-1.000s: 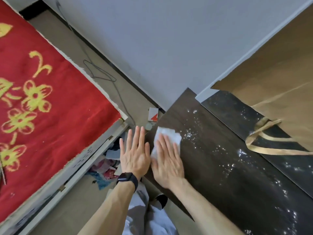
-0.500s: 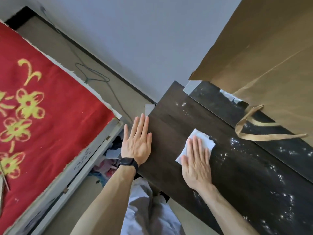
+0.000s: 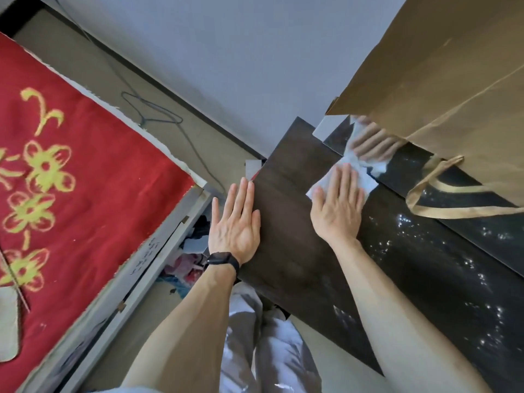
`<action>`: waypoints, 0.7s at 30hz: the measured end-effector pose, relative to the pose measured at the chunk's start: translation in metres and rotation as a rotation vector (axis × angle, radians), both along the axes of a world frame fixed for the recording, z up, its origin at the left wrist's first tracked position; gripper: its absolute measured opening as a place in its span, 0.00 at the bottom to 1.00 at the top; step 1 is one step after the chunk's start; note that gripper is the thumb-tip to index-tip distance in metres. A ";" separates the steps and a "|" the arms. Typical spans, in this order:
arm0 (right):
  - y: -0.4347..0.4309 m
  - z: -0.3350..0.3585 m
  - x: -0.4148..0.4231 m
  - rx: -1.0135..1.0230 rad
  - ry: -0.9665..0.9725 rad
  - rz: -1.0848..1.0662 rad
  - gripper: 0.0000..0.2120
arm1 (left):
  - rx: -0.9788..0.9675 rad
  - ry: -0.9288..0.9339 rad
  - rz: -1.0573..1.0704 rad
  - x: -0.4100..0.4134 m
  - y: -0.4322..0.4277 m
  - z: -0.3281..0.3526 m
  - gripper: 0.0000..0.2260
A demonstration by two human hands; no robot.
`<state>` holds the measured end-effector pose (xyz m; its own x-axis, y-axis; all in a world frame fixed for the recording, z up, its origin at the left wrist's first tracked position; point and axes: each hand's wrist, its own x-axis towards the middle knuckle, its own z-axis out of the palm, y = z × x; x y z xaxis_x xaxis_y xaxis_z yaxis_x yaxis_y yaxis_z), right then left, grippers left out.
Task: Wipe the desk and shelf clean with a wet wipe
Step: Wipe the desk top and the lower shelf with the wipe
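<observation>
1. Sweeping hard across the desk (image 3: 297, 251), the right hand (image 3: 337, 214) has carried the wet wipe (image 3: 365, 181) from the near-left corner, where it sat a second ago, right up to the far edge against the glossy dark panel (image 3: 467, 231) behind the desk.
2. Fingers of that hand lie flat and spread, pressing the wipe down rather than pinching it; the wipe pokes out beyond the fingertips, bunched where it touches the panel, and the panel mirrors it.
3. Left hand (image 3: 235, 225) has stayed put, open and flat, fingers together, braced on the desk's left edge and holding nothing.
4. What it means, by my read: the strip left of the wipe looks matte and clean, while white specks (image 3: 397, 239) are scattered on the desk to the right of the wipe. Plenty left to do, and no shelf can be picked out yet.
5. Edges now. The wipe has no room ahead, since the panel stops it. Just right of the wipe hangs the brown paper bag (image 3: 439, 89), its handle loop (image 3: 442, 191) drooping onto the dark surface, so a rightward pass along the back could snag it.
6. Open room lies back toward the person and rightward over the specks.
</observation>
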<state>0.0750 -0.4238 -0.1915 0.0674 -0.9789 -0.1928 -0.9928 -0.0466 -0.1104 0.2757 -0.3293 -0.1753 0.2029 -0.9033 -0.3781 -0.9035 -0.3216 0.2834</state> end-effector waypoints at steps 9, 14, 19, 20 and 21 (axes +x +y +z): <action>0.070 0.006 -0.009 -0.011 -0.040 -0.213 0.33 | -0.008 0.063 0.016 0.000 0.000 0.002 0.26; 0.088 0.009 0.056 -0.046 -0.036 0.215 0.29 | -0.076 0.054 0.068 0.002 0.007 -0.008 0.25; 0.137 0.007 -0.069 -0.005 0.073 -0.053 0.28 | -0.091 0.051 0.068 -0.001 0.006 -0.005 0.26; 0.147 0.008 -0.093 0.025 0.072 -0.191 0.28 | -0.084 0.056 0.082 -0.003 0.007 -0.003 0.26; 0.153 0.009 -0.107 0.062 0.059 -0.321 0.29 | -0.084 0.055 0.090 -0.005 0.007 -0.004 0.26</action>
